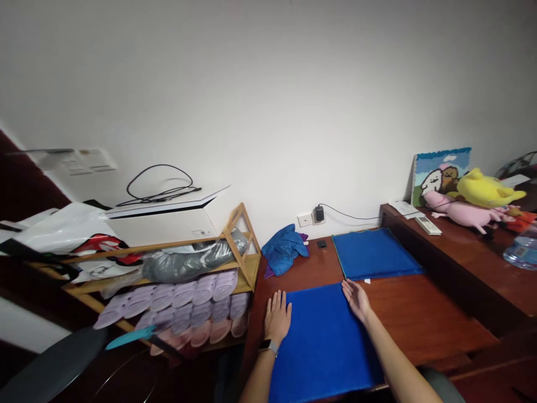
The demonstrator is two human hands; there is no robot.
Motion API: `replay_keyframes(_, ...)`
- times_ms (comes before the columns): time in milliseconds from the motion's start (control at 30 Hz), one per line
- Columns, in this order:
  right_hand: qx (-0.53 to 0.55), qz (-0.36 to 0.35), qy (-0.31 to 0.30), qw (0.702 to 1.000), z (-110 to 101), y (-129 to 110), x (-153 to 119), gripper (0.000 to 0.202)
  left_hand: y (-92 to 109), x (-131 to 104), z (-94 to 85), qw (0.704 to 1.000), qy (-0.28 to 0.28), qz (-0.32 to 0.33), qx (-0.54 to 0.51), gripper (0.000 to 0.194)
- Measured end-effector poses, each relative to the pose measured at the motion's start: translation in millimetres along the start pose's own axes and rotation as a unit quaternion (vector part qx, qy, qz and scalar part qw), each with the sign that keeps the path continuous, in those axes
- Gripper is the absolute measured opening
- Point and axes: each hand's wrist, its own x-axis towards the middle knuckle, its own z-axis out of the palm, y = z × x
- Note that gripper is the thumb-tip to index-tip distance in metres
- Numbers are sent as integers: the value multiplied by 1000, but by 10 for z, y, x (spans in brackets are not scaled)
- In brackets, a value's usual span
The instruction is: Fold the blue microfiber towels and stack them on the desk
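Observation:
A flat blue cloth (321, 341) lies spread on the reddish-brown desk in front of me. My left hand (277, 316) rests palm down at its left edge, fingers stretched out, with a watch on the wrist. At the cloth's upper right edge is my right hand (356, 300), turned partly sideways with its fingers extended and nothing in it. Farther back, a second blue cloth (375, 254), folded into a flat rectangle, lies on the desk. A crumpled blue and purple cloth (285, 249) sits at the back left, near the wall.
On the left, a wooden rack (247, 263) holds several slippers (205, 288) and a white box (163, 224). A black plug (319, 212) is in the wall socket. The raised surface at right bears a remote (428, 225), plush toys (465, 212) and a water bottle (522, 252).

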Motion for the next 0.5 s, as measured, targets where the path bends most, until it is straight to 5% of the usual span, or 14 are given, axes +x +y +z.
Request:
replay_keyframes(133,10,-7,-4,1000,38,47,-26,27,818,123,137,993,20,104,-52,58)
replay_keyframes(233,10,-10,-7,1000,58,99,-50,32,1531,180,359,975,-28,200,-95,59)
replay_keyframes(300,6,-12,-9,1000,58,108,-50,35,1818,207,488,971,-55,207,-104,59)
replay_keyframes(400,-3,-14,-11,1000,53,96,-33,38,1774,240,556,978,-59,174,-100,59)
replay_keyframes(500,-14,-15,-13,1000,45,92,-12,40,1235,250,471,990,-51,101,-80,61)
